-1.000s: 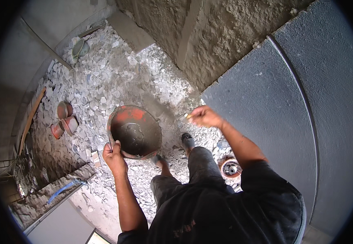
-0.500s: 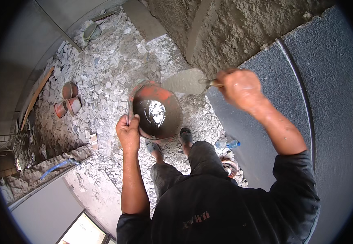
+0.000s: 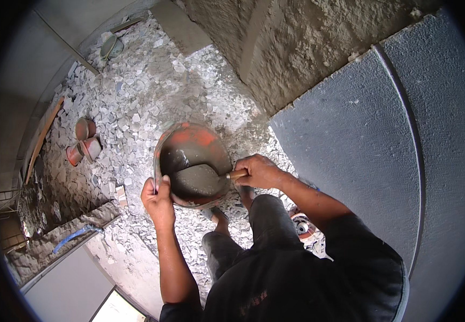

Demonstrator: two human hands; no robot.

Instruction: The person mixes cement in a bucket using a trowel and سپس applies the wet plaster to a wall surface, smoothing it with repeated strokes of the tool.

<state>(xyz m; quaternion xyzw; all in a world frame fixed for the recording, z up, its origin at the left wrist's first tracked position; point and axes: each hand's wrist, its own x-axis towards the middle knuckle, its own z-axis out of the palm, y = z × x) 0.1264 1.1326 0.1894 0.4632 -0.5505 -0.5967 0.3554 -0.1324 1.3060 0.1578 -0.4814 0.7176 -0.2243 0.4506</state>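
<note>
My left hand (image 3: pixel 158 203) grips the near left rim of a mortar-smeared orange bucket (image 3: pixel 196 138), thumb over the edge. The bucket is held up in front of my legs, tilted so that its mouth faces me. Wet grey mortar coats its inner wall. In my right hand (image 3: pixel 262 172) is the wooden handle of a trowel (image 3: pixel 195 180). The broad rounded blade lies inside the bucket's mouth, its face covered with grey mortar. What lies beneath the blade is hidden.
Broken tile rubble (image 3: pixel 130 102) covers the floor. A wall with rough wet mortar (image 3: pixel 307 48) rises ahead; a grey panel with a conduit (image 3: pixel 412 118) stands at right. Small buckets (image 3: pixel 85 129) and a wooden strip (image 3: pixel 45 138) lie left. A round orange-and-white object (image 3: pixel 302 228) sits by my right leg.
My right hand has brought the trowel down and left from near the wall into the bucket. The bucket has shifted slightly left and down with my left hand.
</note>
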